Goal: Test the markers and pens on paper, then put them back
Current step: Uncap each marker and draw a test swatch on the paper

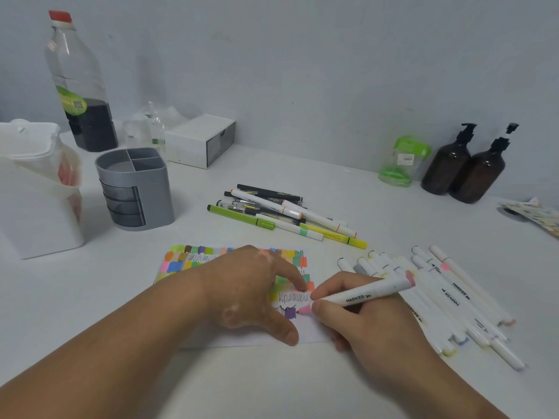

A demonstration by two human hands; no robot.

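White desk against a pale grey wall. Near its front edge lies the paper (pixel 313 331), filled with colour swatches and scribbles. The left hand (pixel 251 287) presses flat on it, fingers spread. The right hand (pixel 364 320) grips a white marker (pixel 367 294) printed "MARKER", its pink tip down-left on the paper, barrel running up-right. More markers (pixel 453 303) lie toward the desk's right edge, pens (pixel 272 208) mid-desk.

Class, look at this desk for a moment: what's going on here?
A person is testing markers. The right hand grips a pink-tipped marker, tip on the paper, while the left hand presses the sheet flat. The paper carries many colour swatches and scribbles. More white markers lie to the right, a pile of pens behind, and a grey holder stands further left.
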